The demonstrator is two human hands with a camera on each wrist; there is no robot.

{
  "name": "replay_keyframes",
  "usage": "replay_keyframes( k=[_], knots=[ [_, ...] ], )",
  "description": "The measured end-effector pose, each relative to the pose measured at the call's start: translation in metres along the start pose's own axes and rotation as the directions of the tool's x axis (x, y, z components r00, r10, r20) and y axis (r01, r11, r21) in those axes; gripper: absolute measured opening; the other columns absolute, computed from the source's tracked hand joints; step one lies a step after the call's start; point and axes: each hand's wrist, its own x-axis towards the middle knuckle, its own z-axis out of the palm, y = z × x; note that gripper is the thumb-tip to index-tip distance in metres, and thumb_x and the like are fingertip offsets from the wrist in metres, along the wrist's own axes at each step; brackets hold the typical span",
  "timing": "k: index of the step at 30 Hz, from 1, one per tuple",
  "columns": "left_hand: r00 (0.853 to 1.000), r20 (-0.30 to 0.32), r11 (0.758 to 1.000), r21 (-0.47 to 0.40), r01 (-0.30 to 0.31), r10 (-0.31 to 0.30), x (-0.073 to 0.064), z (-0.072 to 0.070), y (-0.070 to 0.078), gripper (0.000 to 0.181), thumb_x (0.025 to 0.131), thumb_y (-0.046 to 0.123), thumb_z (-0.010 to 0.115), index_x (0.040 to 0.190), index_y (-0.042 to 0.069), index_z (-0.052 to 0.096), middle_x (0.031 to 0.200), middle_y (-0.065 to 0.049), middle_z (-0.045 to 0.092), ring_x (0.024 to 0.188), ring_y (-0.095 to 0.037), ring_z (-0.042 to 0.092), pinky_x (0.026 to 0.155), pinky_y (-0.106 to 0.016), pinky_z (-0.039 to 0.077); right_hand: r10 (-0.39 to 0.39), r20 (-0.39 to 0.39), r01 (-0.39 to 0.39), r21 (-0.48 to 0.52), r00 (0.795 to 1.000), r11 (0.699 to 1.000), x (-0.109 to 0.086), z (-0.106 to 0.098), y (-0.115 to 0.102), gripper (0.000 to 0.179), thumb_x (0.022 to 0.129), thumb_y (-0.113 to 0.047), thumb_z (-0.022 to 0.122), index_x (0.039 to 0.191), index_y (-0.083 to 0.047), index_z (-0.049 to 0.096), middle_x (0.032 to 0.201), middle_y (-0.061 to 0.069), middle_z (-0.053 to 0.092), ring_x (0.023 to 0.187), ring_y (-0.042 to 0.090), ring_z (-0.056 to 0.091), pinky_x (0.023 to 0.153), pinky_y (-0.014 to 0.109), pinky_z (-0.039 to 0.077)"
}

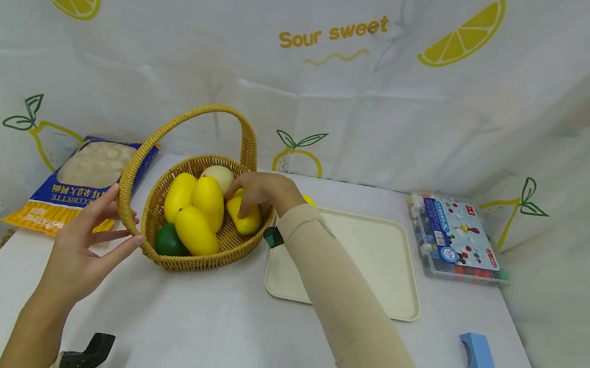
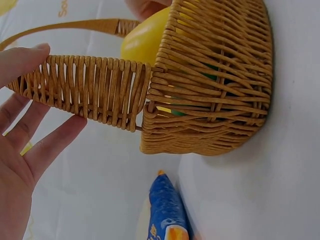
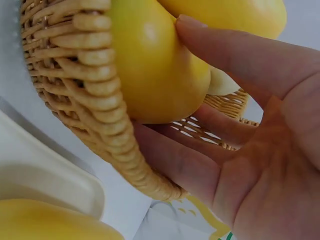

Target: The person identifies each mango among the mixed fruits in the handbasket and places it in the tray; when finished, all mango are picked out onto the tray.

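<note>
A wicker basket [image 1: 191, 266] stands left of the middle of the table, its tall handle [image 2: 100, 90] arching over it. My left hand [image 1: 84, 244] holds the base of that handle, thumb on one face and fingers on the other. Reaching in from the right, my right hand [image 1: 267, 192] grips a yellow mango [image 3: 155, 70] by the basket's right rim. The thumb lies on one side of it and the fingers go round beneath. Beside it in the basket are several other mangoes [image 1: 196, 231], a dark green fruit [image 1: 170, 241] and a pale round fruit [image 1: 220, 175].
A cream tray [image 1: 368, 266] lies right of the basket, partly behind my right sleeve. Another yellow fruit [image 3: 50, 220] shows over the tray in the right wrist view. A pasta bag [image 1: 79, 182] leans at left; a clear plastic case [image 1: 459, 238] and blue block [image 1: 479, 355] sit at right.
</note>
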Motion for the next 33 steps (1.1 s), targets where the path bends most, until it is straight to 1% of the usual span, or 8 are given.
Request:
replay_keyframes(
  k=[3, 7, 11, 17, 21, 28, 33],
  knots=[
    [1.000, 0.005, 1.000, 0.003, 0.012, -0.012, 0.0003, 0.0002, 0.0000, 0.105, 0.060, -0.032, 0.077, 0.153, 0.000, 0.041, 0.123, 0.029, 0.055, 0.111, 0.011, 0.058, 0.086, -0.003, 0.053, 0.020, 0.009, -0.020, 0.022, 1.000, 1.000, -0.0007, -0.0001, -0.0017, 0.055, 0.092, -0.012, 0.074, 0.141, -0.032, 0.060, 0.166, -0.001, 0.029, 0.122, 0.020, 0.057, 0.096, 0.033, 0.061],
    [0.999, 0.013, 0.999, 0.012, 0.034, -0.034, -0.0001, 0.0002, 0.0001, 0.106, 0.060, -0.032, 0.077, 0.154, 0.001, 0.041, 0.123, 0.032, 0.054, 0.111, 0.012, 0.057, 0.086, -0.003, 0.053, 0.030, 0.007, -0.031, 0.040, 1.000, 0.999, 0.0004, 0.0012, -0.0026, 0.054, 0.092, -0.012, 0.074, 0.141, -0.031, 0.060, 0.164, 0.000, 0.032, 0.121, 0.021, 0.057, 0.098, 0.034, 0.060],
    [0.999, 0.012, 0.999, 0.026, 0.035, -0.035, 0.0000, 0.0001, 0.0011, 0.104, 0.062, -0.031, 0.078, 0.154, 0.002, 0.041, 0.122, 0.033, 0.053, 0.111, 0.013, 0.057, 0.086, -0.002, 0.052, 0.034, -0.003, -0.034, 0.053, 0.999, 0.998, 0.0016, 0.0024, -0.0024, 0.051, 0.093, -0.012, 0.074, 0.139, -0.029, 0.060, 0.164, 0.000, 0.032, 0.120, 0.021, 0.057, 0.097, 0.035, 0.061],
    [1.000, 0.008, 0.999, 0.030, 0.021, -0.021, 0.0001, 0.0001, 0.0030, 0.101, 0.065, -0.028, 0.078, 0.154, 0.002, 0.041, 0.122, 0.033, 0.053, 0.111, 0.012, 0.057, 0.087, -0.002, 0.052, 0.045, -0.028, -0.044, 0.025, 0.999, 0.999, 0.0020, 0.0048, -0.0035, 0.047, 0.092, -0.015, 0.075, 0.135, -0.029, 0.062, 0.160, -0.001, 0.035, 0.118, 0.023, 0.055, 0.098, 0.037, 0.060],
    [0.999, 0.015, 0.999, 0.022, 0.039, -0.039, 0.0005, 0.0002, 0.0035, 0.103, 0.063, -0.030, 0.078, 0.154, 0.002, 0.041, 0.122, 0.034, 0.054, 0.111, 0.012, 0.057, 0.087, -0.002, 0.052, 0.047, -0.034, -0.047, 0.016, 0.998, 0.999, 0.0024, 0.0059, -0.0033, 0.046, 0.093, -0.015, 0.074, 0.135, -0.029, 0.061, 0.158, 0.000, 0.038, 0.117, 0.024, 0.056, 0.099, 0.039, 0.060],
    [1.000, 0.005, 0.999, 0.038, 0.008, -0.009, 0.0001, 0.0001, 0.0028, 0.101, 0.064, -0.026, 0.080, 0.153, 0.002, 0.042, 0.122, 0.034, 0.053, 0.112, 0.013, 0.057, 0.086, -0.002, 0.052, 0.030, -0.033, -0.030, -0.014, 0.999, 0.999, 0.0029, 0.0060, -0.0018, 0.047, 0.092, -0.019, 0.077, 0.135, -0.031, 0.061, 0.157, 0.001, 0.040, 0.116, 0.024, 0.056, 0.103, 0.041, 0.059],
    [1.000, 0.003, 1.000, 0.026, 0.011, -0.011, -0.0002, 0.0001, 0.0022, 0.100, 0.065, -0.026, 0.080, 0.153, 0.002, 0.042, 0.123, 0.033, 0.054, 0.113, 0.012, 0.057, 0.087, -0.002, 0.052, 0.006, -0.035, -0.007, -0.022, 0.999, 1.000, 0.0010, 0.0047, -0.0018, 0.047, 0.092, -0.021, 0.076, 0.135, -0.031, 0.061, 0.155, 0.001, 0.042, 0.117, 0.021, 0.055, 0.101, 0.037, 0.059]
  ],
)
